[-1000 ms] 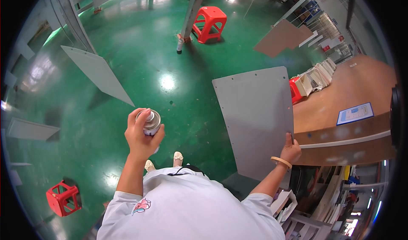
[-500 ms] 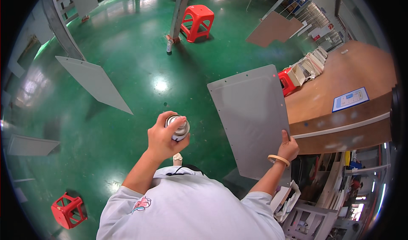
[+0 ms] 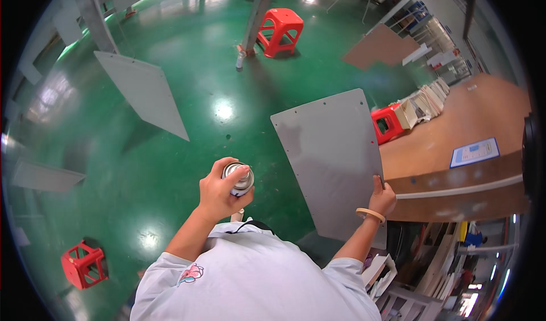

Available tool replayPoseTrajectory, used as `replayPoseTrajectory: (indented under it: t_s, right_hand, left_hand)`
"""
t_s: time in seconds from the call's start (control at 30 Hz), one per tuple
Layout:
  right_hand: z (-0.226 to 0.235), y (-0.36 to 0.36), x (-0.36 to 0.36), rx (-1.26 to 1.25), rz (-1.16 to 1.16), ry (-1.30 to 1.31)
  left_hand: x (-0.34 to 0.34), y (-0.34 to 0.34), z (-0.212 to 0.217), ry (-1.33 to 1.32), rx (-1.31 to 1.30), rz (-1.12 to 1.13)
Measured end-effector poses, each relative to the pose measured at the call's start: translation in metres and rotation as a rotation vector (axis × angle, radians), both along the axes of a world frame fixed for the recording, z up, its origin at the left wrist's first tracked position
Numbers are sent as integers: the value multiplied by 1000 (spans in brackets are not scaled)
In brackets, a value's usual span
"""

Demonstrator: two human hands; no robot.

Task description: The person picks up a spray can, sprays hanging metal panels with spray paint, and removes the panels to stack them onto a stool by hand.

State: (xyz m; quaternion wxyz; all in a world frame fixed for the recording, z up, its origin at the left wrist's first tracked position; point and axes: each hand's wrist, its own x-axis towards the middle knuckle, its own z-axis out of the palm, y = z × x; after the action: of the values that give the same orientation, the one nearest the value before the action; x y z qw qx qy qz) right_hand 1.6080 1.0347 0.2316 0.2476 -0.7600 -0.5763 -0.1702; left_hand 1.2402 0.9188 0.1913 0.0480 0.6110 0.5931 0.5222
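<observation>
My left hand (image 3: 215, 191) is wrapped round a spray can (image 3: 245, 187) with a silver top, its index finger resting on the nozzle. The can is upright in front of my chest, apart from the panel. On the right, my right hand (image 3: 384, 199), with a light band at the wrist, grips the edge of a flat grey panel (image 3: 333, 156), thumb on the face turned to me. Small holes run along the panel's edges. A darker patch shows near its upper left corner. The fingers behind the panel are mostly hidden.
A brown bench (image 3: 455, 133) with a blue-edged sheet (image 3: 474, 152) stands on the right. Beside it are a red stool (image 3: 388, 123) and stacked pale boards. Another red stool (image 3: 282, 30) is by a metal post (image 3: 259, 19). A light panel (image 3: 142, 90) hangs left; a third stool (image 3: 83, 264) lies lower left.
My view has turned a little, so the post, far stool and left panel appear farther right. The held panel tilts slightly differently. Both grips remain the same.
</observation>
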Motion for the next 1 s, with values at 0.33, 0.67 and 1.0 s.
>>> replayPoseTrajectory:
  t_s: [0.33, 0.67, 1.0]
  right_hand:
    - [-26, 18, -75, -225, 496, 122]
    - [-65, -56, -293, -144, 1146, 35]
    - [-50, -134, -423, -77, 1267, 26]
  left_hand:
    - [-32, -152, -38, 53, -262, 519]
    - [-24, -319, -39, 18, -94, 1021]
    - [-70, -399, -34, 15, 4, 1217]
